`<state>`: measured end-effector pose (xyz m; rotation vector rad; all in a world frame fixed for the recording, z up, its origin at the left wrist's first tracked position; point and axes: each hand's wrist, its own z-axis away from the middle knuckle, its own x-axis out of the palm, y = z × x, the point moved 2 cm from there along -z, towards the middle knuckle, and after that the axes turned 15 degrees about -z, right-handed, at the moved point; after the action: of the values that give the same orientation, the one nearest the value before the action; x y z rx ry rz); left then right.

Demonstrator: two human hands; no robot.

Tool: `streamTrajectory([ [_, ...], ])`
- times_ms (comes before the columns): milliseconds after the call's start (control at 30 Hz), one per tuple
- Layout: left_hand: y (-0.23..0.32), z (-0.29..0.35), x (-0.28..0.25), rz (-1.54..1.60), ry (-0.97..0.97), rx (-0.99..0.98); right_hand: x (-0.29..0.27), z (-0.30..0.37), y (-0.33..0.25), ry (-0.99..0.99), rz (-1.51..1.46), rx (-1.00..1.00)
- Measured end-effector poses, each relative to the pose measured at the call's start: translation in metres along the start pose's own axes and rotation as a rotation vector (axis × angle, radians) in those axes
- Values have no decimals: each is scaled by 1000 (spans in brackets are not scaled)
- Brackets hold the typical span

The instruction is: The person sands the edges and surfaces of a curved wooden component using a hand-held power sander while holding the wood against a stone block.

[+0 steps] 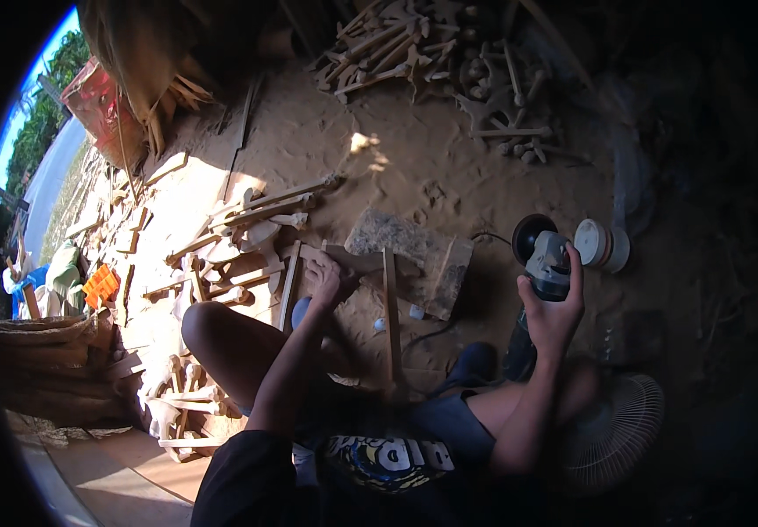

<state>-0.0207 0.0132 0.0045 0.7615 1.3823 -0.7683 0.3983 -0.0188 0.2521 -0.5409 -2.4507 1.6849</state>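
My left hand [330, 279] grips a carved wooden piece [361, 260] that rests against a rough stone block [414, 255] on the sandy ground. A long wooden slat [391, 316] stands upright from the piece toward my lap. My right hand [554, 312] is wrapped around a grey angle grinder [544, 259], held out to the right with its dark disc [530, 235] facing away. The grinder's cable runs down past my knee. My bent legs and dark shirt fill the lower middle.
Cut wooden parts [247, 224] lie scattered to the left of the block, and a pile of sticks [423, 53] sits at the back. A white round stack [600, 244] lies right of the grinder. A fan [620, 422] stands at lower right. Sacks and an orange object [100, 285] sit far left.
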Motion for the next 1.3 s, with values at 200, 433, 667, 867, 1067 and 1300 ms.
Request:
streamTrajectory([
  [200,44,138,62,244,-470,297,4,-1,2,-24,-41,-5],
  [433,36,107,2,1091,-868,97,5,-3,-6,-32,-82,93],
  [667,21,44,-114,1442,-674,273,-4,-8,4,33,-92,43],
  [867,39,39,-128,1199,-708,266,-6,-9,5,73,-60,-12],
  [1067,51,27,-105,720,-674,411,-8,-7,6,83,-50,-7],
  [1300,94,3,-27,342,-939,608,-16,-1,33,138,-229,121],
])
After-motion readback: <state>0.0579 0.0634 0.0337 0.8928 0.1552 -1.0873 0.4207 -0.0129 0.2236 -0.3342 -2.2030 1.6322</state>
